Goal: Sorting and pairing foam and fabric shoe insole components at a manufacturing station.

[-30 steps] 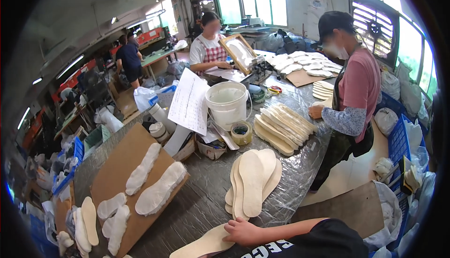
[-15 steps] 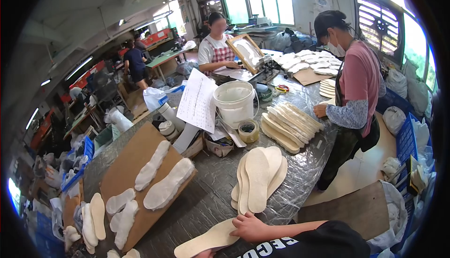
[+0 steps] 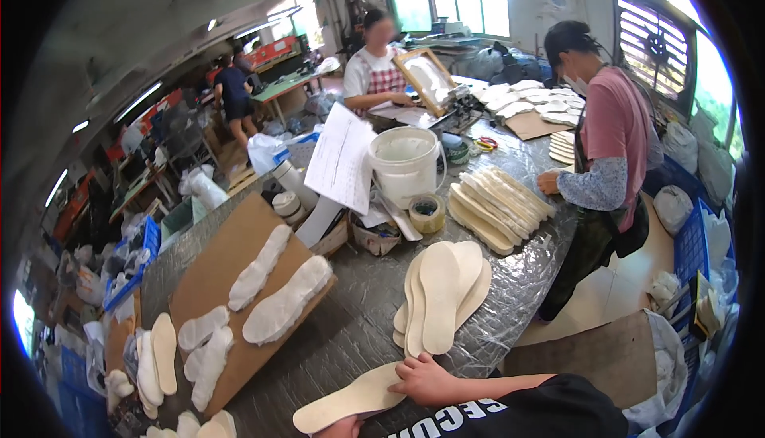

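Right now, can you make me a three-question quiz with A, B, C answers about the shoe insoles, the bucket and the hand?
1. Where does the white bucket stand?
A. on the floor
B. on the table, behind the fan of insoles
C. on the cardboard

2. What colour is the standing person's top?
A. pink
B. green
C. black

3. What is the right hand doing?
A. hanging in the air
B. gripping the tape roll
C. resting on one insole

Answers: 1 B, it stands on the tabletop past the fan. 2 A, the short sleeve is pink. 3 C, its fingers lie flat on the insole's end.
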